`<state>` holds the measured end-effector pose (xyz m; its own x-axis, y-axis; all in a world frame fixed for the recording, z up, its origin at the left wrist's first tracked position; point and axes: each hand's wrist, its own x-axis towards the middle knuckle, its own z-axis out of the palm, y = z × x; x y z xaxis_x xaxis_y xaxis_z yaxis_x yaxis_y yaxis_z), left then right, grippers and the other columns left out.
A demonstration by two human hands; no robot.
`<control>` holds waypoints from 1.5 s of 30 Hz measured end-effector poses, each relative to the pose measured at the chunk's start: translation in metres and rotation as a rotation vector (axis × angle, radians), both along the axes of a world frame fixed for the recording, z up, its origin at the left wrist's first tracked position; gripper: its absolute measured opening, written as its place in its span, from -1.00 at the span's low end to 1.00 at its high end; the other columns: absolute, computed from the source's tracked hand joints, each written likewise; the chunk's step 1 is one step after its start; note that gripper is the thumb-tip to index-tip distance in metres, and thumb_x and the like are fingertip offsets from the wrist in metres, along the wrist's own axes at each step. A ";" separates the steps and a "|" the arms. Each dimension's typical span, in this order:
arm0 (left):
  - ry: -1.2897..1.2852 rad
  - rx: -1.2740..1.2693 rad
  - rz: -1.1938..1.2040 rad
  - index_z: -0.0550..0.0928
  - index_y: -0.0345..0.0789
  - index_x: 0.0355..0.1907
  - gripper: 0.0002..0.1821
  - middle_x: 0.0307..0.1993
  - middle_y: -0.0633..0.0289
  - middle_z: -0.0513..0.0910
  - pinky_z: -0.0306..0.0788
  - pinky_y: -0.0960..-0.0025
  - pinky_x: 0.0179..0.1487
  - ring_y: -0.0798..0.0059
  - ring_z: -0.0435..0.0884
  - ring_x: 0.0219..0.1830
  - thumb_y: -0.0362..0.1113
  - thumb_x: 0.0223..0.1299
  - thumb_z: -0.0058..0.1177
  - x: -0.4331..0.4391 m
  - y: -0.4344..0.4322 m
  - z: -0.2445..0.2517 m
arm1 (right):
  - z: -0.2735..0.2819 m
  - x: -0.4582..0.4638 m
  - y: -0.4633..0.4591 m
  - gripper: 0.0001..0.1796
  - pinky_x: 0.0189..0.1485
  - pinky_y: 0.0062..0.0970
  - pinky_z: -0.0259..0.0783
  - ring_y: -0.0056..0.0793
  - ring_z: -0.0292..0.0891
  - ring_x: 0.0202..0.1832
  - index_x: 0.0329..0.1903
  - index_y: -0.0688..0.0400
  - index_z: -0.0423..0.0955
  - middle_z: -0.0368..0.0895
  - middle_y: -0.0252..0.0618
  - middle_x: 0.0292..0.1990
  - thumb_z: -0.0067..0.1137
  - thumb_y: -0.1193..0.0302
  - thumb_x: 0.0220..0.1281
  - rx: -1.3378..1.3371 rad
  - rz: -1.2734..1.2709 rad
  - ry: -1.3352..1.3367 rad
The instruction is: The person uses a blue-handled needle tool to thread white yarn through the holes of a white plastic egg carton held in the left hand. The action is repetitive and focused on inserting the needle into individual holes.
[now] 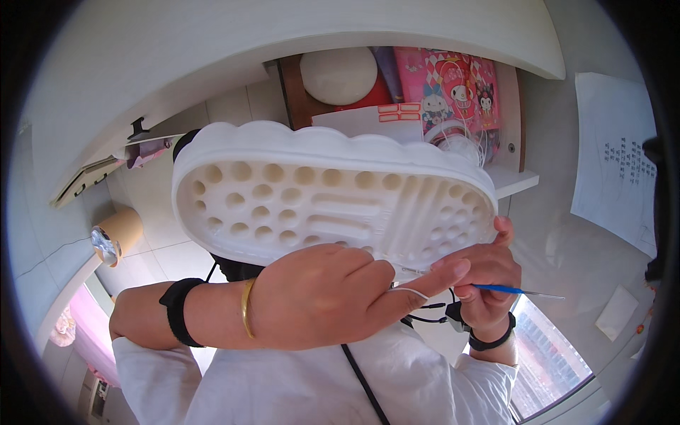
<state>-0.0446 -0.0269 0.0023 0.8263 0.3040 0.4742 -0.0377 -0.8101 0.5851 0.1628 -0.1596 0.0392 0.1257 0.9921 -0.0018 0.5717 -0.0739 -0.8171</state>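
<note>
A white foam slipper sole (345,212) with a scalloped rim is held up before me, its inner face of round hollows and grooves turned to the camera. Along its lower edge lies my left hand (340,297), fingers curled and largely hidden, with a white thread (409,290) around the outstretched index finger. My right hand (489,276) grips a blue-handled crochet hook (499,289) by the sole's right end. One metal end of the hook points right; a thin metal piece shows by the sole's edge near my left index finger. Whether my left fingers also grip the sole is hidden.
Beyond the sole, a shelf compartment (512,117) holds a round white object (339,75), a pink cartoon-printed package (457,90) and white thread (459,149). A brown cylindrical container (126,228) stands left. Written paper (613,159) is at right. A black cable (365,385) crosses my shirt.
</note>
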 end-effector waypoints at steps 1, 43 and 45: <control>-0.004 0.003 -0.005 0.69 -0.16 -0.30 -0.73 -0.65 0.46 0.29 0.13 0.55 -0.69 0.64 0.25 -0.70 -0.36 -0.17 0.36 0.001 0.000 -0.001 | -0.001 0.001 0.000 -0.82 0.41 -0.28 -0.12 -0.57 0.68 -0.39 -0.43 -0.04 0.68 0.74 -0.49 -0.47 0.25 0.27 0.30 0.007 0.008 0.007; 0.139 -0.946 0.125 0.71 -0.43 -0.12 -0.76 -0.43 0.36 0.61 0.26 0.58 -0.43 0.73 0.38 -0.49 -0.31 0.26 0.27 0.010 0.022 0.019 | -0.055 -0.023 0.003 -0.71 -0.21 -0.26 0.42 -0.36 0.49 -0.18 -0.28 -0.06 0.67 0.54 -0.41 -0.18 0.43 0.49 -0.16 0.802 0.317 -0.722; 0.152 -1.007 0.201 0.73 -0.46 -0.23 -0.80 -0.49 0.37 0.59 0.26 0.58 -0.44 0.73 0.37 -0.51 -0.32 0.27 0.25 0.010 0.018 0.018 | -0.058 -0.023 0.001 -0.70 -0.16 -0.21 0.44 -0.33 0.49 -0.15 -0.27 -0.07 0.68 0.51 -0.40 -0.11 0.48 0.49 -0.16 0.794 0.316 -0.752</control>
<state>-0.0347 -0.0091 0.0207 0.7461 0.6408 -0.1808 0.1747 0.0737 0.9819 0.1402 -0.1590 -0.0186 -0.4268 0.6665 0.6113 0.8377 0.5461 -0.0105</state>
